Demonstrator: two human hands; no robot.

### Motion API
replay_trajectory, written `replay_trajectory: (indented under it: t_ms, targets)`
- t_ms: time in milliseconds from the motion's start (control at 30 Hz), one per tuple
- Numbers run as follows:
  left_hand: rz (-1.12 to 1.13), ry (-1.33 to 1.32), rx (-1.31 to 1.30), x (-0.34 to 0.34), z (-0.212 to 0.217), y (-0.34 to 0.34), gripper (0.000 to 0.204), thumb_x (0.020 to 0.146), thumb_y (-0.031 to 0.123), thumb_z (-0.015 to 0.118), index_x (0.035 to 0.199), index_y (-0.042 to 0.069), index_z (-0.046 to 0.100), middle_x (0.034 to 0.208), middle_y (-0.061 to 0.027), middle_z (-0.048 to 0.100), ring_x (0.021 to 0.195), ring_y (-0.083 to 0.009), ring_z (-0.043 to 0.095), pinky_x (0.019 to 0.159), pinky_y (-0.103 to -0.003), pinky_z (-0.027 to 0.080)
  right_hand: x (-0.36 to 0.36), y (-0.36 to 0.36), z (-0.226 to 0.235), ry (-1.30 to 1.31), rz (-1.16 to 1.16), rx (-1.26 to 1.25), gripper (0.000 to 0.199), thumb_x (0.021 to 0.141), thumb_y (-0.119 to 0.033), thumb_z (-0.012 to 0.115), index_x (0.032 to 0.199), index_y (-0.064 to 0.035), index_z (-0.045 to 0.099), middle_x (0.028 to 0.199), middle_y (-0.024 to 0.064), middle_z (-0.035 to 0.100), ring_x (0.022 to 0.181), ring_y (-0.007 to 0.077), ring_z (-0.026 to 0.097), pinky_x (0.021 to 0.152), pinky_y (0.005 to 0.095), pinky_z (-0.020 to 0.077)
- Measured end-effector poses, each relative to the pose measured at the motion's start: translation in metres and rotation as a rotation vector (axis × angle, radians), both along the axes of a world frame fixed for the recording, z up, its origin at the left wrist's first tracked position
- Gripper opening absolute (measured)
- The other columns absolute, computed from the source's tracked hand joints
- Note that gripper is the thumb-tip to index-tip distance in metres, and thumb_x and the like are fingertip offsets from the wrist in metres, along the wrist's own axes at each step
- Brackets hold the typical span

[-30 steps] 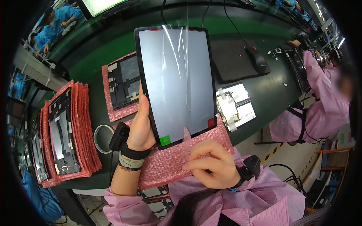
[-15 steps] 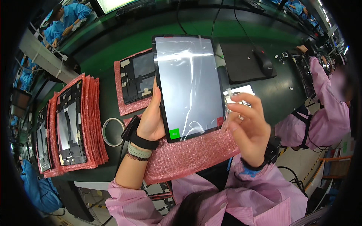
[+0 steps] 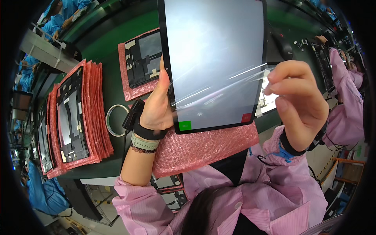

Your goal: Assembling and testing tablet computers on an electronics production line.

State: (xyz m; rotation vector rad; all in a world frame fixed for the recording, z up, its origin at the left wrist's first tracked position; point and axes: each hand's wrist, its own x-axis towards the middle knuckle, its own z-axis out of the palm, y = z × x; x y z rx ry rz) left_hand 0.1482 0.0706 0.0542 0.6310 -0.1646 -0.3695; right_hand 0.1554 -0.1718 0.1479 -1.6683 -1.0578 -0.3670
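In the middle of the view, a tablet screen point(image 3: 215, 51) glows pale grey, with a green and a red patch at its lower corners. My left hand point(image 3: 156, 103) is closed around its left edge and holds it up, tilted toward me. Clear protective film point(image 3: 231, 81) stretches across the lower part of the screen, creased and partly lifted. Its right end is pinched in the fingertips of my right hand point(image 3: 299, 96), just off the screen's right edge. Below the tablet lies a pink bubble-wrap sheet point(image 3: 207, 149).
Stacked pink bubble bags with black tablet panels point(image 3: 71, 121) stand at the left. Another panel point(image 3: 145, 58) rests on bubble wrap behind my left hand. A tape roll point(image 3: 116, 119) sits near my wrist, a mouse point(image 3: 282, 47) at the right. A co-worker's pink sleeve point(image 3: 340, 82) shows far right.
The film has come away from the lower screen, pulled up and right by my right hand. The tablet has risen and looks larger. My left hand keeps its hold.
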Motion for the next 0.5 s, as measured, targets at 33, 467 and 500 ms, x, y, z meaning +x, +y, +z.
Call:
replay_trajectory:
  t_ms: [33,467,500]
  targets:
    - [0.001,0.006,0.003,-0.002,0.002,0.000,0.054,0.096,0.045,0.024,0.143,0.027,0.006,0.143,-0.0080,0.027,0.127,-0.0260,0.035,0.101,-0.045,0.037,0.000,-0.001,0.001,-0.075,-0.006,-0.059,0.020,0.077,0.004,0.048,0.095,0.0080,0.057,0.100,0.0208,0.051,0.079,0.0181,0.051,0.069,0.0261,0.0448]
    - [-0.057,0.028,-0.169,-0.005,0.001,-0.006,0.056,0.095,0.047,0.026,0.141,0.018,0.015,0.141,-0.0089,0.031,0.126,-0.0259,0.036,0.101,-0.045,0.036,-0.009,-0.002,-0.003,-0.102,-0.205,0.016,0.013,0.080,0.006,0.049,0.091,0.0043,0.055,0.094,0.0176,0.053,0.067,0.0126,0.047,0.059,0.0205,0.0387]
    - [-0.084,0.054,-0.060,-0.002,0.004,-0.006,0.055,0.096,0.044,0.026,0.144,0.027,0.006,0.145,-0.0056,0.023,0.130,-0.0249,0.031,0.101,-0.046,0.035,-0.011,-0.003,-0.004,-0.110,-0.207,0.015,0.013,0.080,0.006,0.049,0.091,0.0043,0.055,0.094,0.0176,0.053,0.067,0.0126,0.047,0.059,0.0205,0.0387]
